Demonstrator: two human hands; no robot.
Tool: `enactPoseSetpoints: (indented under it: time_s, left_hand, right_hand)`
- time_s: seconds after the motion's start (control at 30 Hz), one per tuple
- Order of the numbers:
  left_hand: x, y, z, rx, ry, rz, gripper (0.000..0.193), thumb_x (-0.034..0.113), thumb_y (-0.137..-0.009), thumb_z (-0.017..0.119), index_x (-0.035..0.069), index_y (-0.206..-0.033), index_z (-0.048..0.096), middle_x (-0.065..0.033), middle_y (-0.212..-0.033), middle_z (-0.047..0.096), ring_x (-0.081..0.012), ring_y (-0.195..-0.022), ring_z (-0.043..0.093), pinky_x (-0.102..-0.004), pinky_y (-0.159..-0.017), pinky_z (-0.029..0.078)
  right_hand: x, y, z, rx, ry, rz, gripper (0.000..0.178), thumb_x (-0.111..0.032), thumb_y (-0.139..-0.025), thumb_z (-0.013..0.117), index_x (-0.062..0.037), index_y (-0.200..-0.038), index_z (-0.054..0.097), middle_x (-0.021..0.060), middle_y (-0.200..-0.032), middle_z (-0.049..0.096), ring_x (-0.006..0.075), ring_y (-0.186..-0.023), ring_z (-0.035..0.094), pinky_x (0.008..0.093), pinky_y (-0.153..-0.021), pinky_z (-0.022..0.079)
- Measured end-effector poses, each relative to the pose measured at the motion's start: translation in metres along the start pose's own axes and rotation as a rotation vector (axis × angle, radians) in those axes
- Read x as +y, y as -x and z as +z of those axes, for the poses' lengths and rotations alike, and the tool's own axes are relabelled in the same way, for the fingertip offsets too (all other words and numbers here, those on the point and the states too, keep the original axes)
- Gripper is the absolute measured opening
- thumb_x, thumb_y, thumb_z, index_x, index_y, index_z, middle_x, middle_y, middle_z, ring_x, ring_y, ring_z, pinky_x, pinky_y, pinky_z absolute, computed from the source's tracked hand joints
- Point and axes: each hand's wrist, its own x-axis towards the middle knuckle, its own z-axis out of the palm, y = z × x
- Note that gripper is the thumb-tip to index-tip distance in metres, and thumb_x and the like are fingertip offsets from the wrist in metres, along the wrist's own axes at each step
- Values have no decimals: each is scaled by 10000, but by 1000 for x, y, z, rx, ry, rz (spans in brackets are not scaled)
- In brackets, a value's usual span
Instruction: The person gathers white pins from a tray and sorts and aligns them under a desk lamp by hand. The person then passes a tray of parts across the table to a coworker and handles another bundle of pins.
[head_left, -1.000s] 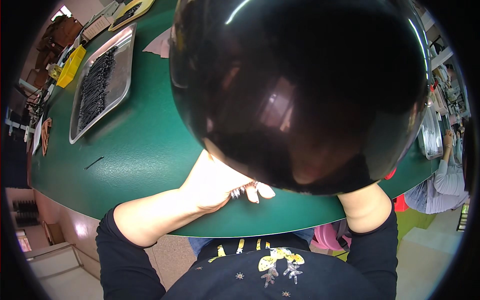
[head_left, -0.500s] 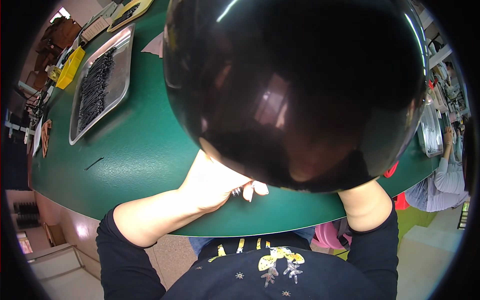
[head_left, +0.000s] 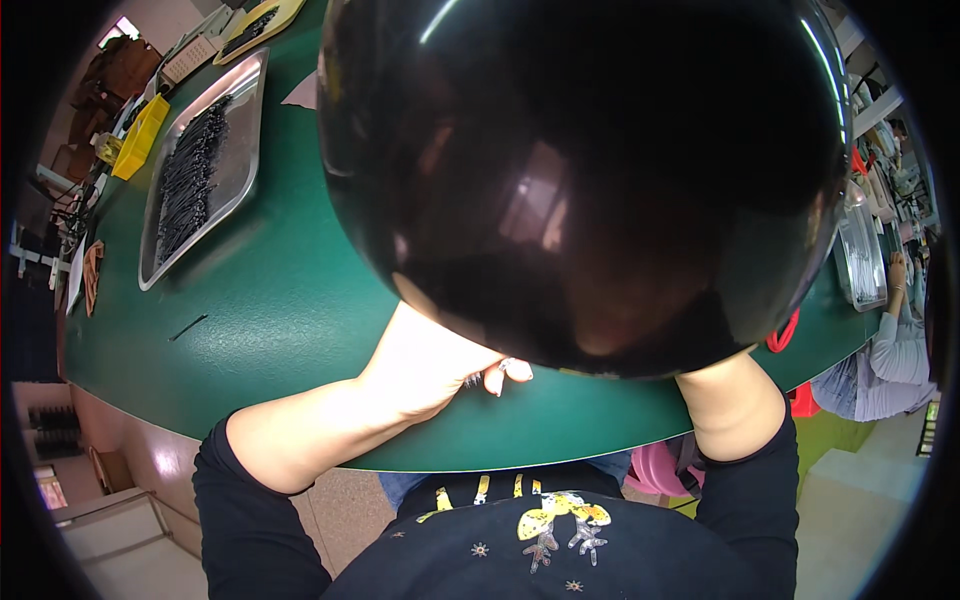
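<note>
Glossy black dome (head_left: 590, 190) fills upper centre of the head view and blocks most of the work area. Left hand (head_left: 430, 350) comes in under its lower left edge, back of hand up, fingers curled, two fingertips showing just past the palm. Small dark tips (head_left: 474, 381) poke out right beneath that hand, over the green table (head_left: 300, 270); can't tell whether they're gripped or what the rest looks like. Right hand is hidden behind the dome, only the right forearm (head_left: 735, 410) shows, so grasp unknown there. Metal tray (head_left: 237, 165) sits well left, slanted, with a dense row of thin black strips (head_left: 185, 190) in it. Single black strip (head_left: 188, 327) lies loose on the table, near side of the tray. Red loop (head_left: 784, 332) shows just beyond the dome's lower right edge; clear plastic tray (head_left: 862, 255) farther right, near a co-worker's hand (head_left: 897, 270).
</note>
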Motion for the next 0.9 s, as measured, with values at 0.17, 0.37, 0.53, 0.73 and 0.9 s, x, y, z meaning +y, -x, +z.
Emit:
enactPoseSetpoints:
  time_s: [0.17, 0.37, 0.53, 0.73, 0.9]
  left_hand:
    - [5, 1, 3, 25, -109, -14, 60, -56, -731, 561, -89, -713, 607, -175, -697, 614, -183, -592, 589, -247, -558, 474]
    - [1, -1, 2, 26, -162, 10, 94, -29, -743, 563, -82, -690, 620, -159, -678, 617, -161, -574, 583, -237, -543, 469]
    - [1, -1, 0, 47, -162, 10, 105, -5, -742, 574, -68, -685, 636, -144, -654, 621, -144, -554, 579, -225, -527, 459]
    - [3, -1, 3, 35, -186, -8, 100, 20, -736, 594, -56, -694, 644, -137, -645, 623, -132, -549, 575, -207, -518, 445]
    - [1, -2, 4, 39, -130, 80, 105, 19, -741, 595, -64, -695, 640, -136, -646, 624, -130, -544, 572, -205, -517, 444]
  right_hand:
    - [-2, -5, -3, 13, -18, -151, 151, 21, -591, 622, 50, -726, 561, 98, -662, 599, 179, -583, 594, 241, -579, 463]
    - [13, 12, 6, 64, -222, 29, 333, 27, -606, 643, 72, -909, 512, 108, -782, 598, 162, -673, 589, 256, -627, 469]
    - [1, 2, 0, 84, -172, 2, 372, 33, -604, 644, 73, -942, 495, 103, -799, 590, 168, -701, 582, 259, -647, 467]
    - [-3, 1, 4, 92, -165, 94, 255, 12, -583, 636, 48, -819, 548, 113, -776, 586, 203, -705, 583, 254, -658, 461]
    - [8, 8, -4, -46, 189, -1, 133, -1, -594, 621, 39, -710, 567, 105, -659, 580, 192, -558, 568, 240, -571, 464]
